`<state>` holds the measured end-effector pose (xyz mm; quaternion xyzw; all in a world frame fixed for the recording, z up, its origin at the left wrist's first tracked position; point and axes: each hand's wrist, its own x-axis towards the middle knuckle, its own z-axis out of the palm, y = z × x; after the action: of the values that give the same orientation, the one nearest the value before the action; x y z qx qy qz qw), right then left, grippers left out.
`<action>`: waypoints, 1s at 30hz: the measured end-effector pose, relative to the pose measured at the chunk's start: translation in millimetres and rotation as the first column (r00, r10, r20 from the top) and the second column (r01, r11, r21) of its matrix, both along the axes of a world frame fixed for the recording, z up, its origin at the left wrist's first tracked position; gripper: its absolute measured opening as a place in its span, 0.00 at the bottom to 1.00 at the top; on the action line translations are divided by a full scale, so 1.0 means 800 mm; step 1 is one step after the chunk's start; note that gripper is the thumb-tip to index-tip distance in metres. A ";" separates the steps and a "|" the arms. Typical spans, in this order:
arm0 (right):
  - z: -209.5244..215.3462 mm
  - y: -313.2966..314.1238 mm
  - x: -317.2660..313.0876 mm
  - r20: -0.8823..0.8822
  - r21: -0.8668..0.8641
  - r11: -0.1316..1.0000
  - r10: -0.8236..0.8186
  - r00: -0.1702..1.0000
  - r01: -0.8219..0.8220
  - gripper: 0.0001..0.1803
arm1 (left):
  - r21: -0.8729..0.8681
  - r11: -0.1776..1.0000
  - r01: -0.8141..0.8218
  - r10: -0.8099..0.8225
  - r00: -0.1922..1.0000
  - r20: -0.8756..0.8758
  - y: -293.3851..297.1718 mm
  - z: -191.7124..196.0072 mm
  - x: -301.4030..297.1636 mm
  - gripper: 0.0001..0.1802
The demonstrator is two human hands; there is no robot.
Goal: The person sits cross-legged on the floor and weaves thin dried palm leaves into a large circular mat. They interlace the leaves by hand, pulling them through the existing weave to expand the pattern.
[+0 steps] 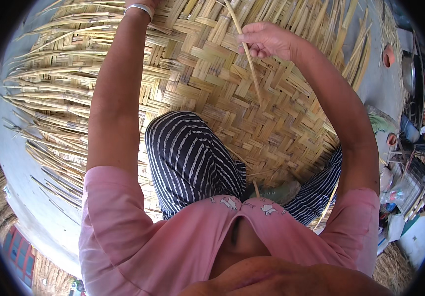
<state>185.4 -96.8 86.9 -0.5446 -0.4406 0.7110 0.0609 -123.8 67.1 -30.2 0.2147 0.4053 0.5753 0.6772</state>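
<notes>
Looking down through the head view, the only one I have, I find the work spread out below me: a broad woven mat (276, 126) of pale split strips, reaching from the upper edge down to the striped trousers (187, 158) of the person seated on it. Its middle shows a close zigzag weave, while long loose ends (54, 101) fan out along the left side and more splay out at the upper right.

On the right hand (268, 41) I read a narrow pinch: thumb and fingertips close on one pale strip (252, 71), which slants over the mat, its upper end running out of frame. Its lower tip comes down near the weave, but I can't tell whether it is tucked in or merely lying on top. The left hand (150, 2) is nearly all cut off at the upper edge beyond a silvery bracelet (140, 8), so I cannot say whether it is wide, narrow or holding anything.

My judgement is that a single strip is being worked into the weave. The next move, I'd say, calls for lining it up with its neighbours, lifting the crossing strips and sliding it under without splitting it.
</notes>
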 end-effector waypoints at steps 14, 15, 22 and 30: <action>-0.009 0.008 0.020 0.193 0.116 0.992 0.020 0.981 -0.043 0.16 | -0.153 0.966 -0.208 0.140 0.920 -0.367 -0.012 0.049 0.009 0.13; -0.010 0.010 0.016 0.182 0.117 0.992 0.016 0.983 -0.038 0.15 | 0.068 0.895 -0.441 0.435 0.829 -0.351 -0.039 0.056 0.035 0.11; -0.003 0.009 0.018 0.190 0.088 0.996 -0.017 0.982 0.000 0.14 | -0.410 0.892 0.192 -0.259 0.959 -0.113 -0.225 0.136 0.193 0.13; 0.008 0.008 0.027 0.011 0.125 0.992 0.002 1.000 -0.004 0.14 | -0.418 0.877 0.236 -0.262 0.965 -0.005 -0.210 0.093 0.209 0.11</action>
<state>206.8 -90.7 93.0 -0.5430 -0.4855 0.6790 0.0915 43.2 -100.5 44.3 0.1343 0.5076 0.3774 0.7628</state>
